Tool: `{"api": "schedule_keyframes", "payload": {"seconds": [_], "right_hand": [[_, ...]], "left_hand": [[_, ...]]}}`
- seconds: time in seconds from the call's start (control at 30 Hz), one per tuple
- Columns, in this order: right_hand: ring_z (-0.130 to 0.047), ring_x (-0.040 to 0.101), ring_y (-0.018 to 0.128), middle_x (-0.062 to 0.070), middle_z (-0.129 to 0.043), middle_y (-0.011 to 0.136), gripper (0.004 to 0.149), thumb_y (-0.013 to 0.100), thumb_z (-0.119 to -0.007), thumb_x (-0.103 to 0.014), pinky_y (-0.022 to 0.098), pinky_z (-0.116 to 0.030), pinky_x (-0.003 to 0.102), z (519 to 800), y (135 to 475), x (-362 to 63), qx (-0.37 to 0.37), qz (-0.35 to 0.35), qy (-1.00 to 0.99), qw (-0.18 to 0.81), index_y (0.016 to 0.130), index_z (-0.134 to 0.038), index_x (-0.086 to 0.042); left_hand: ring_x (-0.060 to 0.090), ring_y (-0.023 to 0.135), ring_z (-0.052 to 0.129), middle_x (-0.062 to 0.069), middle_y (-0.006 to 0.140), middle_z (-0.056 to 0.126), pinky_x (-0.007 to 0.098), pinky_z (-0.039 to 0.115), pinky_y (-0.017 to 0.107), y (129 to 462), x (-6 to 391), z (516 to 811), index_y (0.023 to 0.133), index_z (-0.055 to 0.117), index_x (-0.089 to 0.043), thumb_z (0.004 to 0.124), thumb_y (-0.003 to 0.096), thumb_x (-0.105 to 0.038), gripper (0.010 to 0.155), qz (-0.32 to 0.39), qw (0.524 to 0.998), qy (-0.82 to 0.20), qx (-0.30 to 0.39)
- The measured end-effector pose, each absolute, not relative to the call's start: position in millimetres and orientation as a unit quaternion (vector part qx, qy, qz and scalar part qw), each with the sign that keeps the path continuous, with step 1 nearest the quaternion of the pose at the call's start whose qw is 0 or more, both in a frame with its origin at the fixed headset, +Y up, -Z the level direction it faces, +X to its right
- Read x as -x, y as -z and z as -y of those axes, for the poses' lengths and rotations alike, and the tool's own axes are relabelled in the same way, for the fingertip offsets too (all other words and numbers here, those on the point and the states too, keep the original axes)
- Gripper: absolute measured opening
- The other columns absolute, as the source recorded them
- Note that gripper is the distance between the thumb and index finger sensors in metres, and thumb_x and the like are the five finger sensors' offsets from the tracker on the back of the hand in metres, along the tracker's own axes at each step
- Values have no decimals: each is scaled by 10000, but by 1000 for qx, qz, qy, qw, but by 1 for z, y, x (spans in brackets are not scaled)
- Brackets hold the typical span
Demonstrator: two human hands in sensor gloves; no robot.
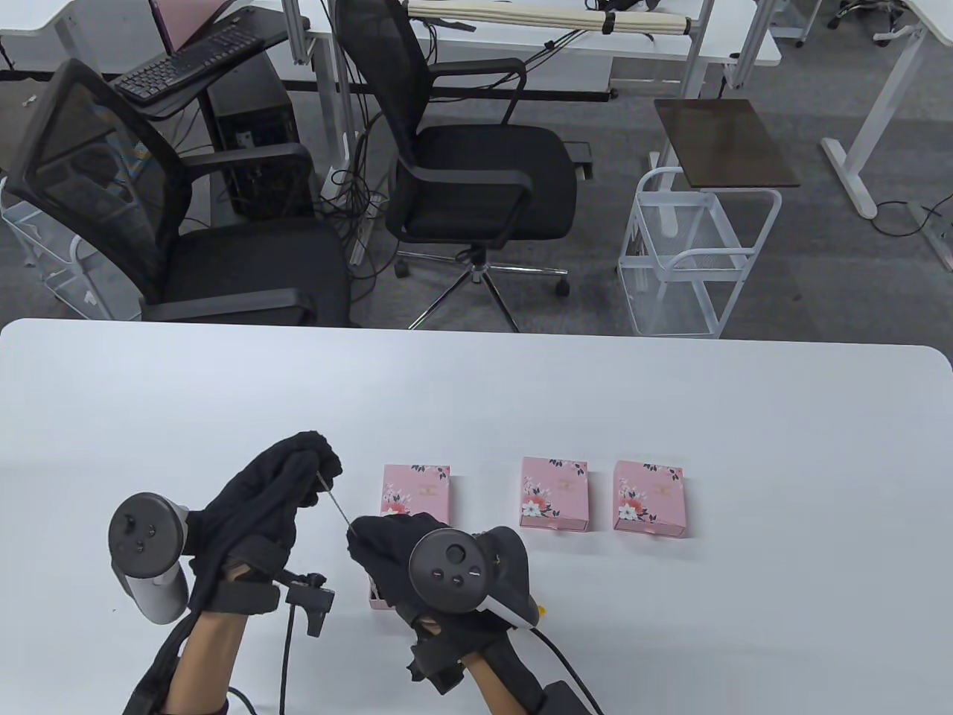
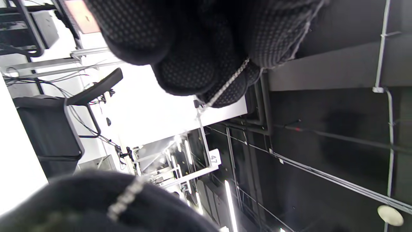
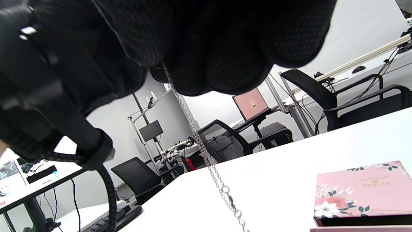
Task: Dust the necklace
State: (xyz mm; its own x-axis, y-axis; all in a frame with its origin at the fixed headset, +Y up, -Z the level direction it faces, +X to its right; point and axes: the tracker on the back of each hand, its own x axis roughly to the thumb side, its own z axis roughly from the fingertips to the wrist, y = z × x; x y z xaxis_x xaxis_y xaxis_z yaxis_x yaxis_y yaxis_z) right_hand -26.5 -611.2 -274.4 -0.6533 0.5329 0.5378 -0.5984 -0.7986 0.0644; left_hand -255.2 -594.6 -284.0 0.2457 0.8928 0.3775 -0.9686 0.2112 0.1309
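A thin silver necklace chain (image 1: 336, 506) is stretched taut between my two gloved hands above the white table (image 1: 670, 417). My left hand (image 1: 316, 477) pinches its upper end, raised off the table; the chain shows at my fingers in the left wrist view (image 2: 225, 85). My right hand (image 1: 357, 532) pinches the lower end, and in the right wrist view the chain (image 3: 196, 135) hangs down from my fingers with a clasp ring near the bottom. A pink floral box (image 1: 416, 492) lies just behind my right hand; its lower part is hidden by the hand.
Two more pink floral boxes (image 1: 555, 493) (image 1: 648, 498) lie in a row to the right. Beyond the table's far edge stand two black office chairs (image 1: 476, 171) and a white wire cart (image 1: 696, 257).
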Motion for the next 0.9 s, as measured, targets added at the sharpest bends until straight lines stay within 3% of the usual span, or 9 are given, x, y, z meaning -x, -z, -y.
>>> {"api": "schedule_keyframes", "payload": {"seconds": [0.27,0.47,0.7,0.9], "right_hand": [[-869,445,730,220,-836,932,434,651,-764,-326,584,-730,553,614,281,19,-257,29,-924,281,1021,-728,-101],[-809,493,800,263,-753,1014,520,651,-767,-373,615,-692,581,623,295,-20,-171,15,-961,216,1077,-660,-94],[-781,525,828,293,-702,1053,620,637,-778,-425,622,-684,594,698,307,-55,-97,-98,-987,83,1112,-607,-64],[-736,546,871,305,-622,1107,702,626,-771,-451,634,-673,595,749,314,-47,-89,-156,-984,5,1157,-502,-77]], "left_hand": [[211,686,983,-8,801,1044,395,864,497,272,244,582,885,920,-282,872,556,-465,379,140,807,-540,-196],[181,680,992,-40,788,1050,384,870,496,272,245,582,849,938,-315,924,516,-474,369,136,811,-533,-197],[177,680,991,-47,786,1050,381,871,495,273,244,582,833,944,-335,950,494,-480,368,143,809,-538,-188],[181,673,992,-43,778,1054,384,870,489,272,242,581,833,946,-327,950,497,-480,369,147,810,-536,-185]]}}
